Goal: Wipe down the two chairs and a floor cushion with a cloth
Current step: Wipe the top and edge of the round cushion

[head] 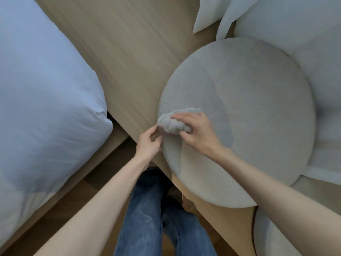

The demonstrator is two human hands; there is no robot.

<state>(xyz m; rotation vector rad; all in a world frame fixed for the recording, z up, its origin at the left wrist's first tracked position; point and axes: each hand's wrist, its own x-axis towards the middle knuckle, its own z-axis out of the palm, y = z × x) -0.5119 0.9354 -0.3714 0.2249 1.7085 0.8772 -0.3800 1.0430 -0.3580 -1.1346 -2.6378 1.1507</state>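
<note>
A round grey floor cushion point(249, 111) lies on a light wooden platform point(129, 52), overhanging its front edge. My right hand point(197, 132) grips a bunched grey cloth point(172, 122) and presses it on the cushion's left rim. At that same rim, just left of the cloth, my left hand point(149, 143) pinches the cushion's edge with curled fingers. A darker wiped patch shows on the cushion's middle. No chair is in view.
A pale blue duvet point(46, 98) fills the left side on a bed. White pillows point(286, 21) lie behind and right of the cushion. A second grey cushion point(273, 237) peeks in at bottom right. My jeans-clad legs point(153, 218) stand below the platform edge.
</note>
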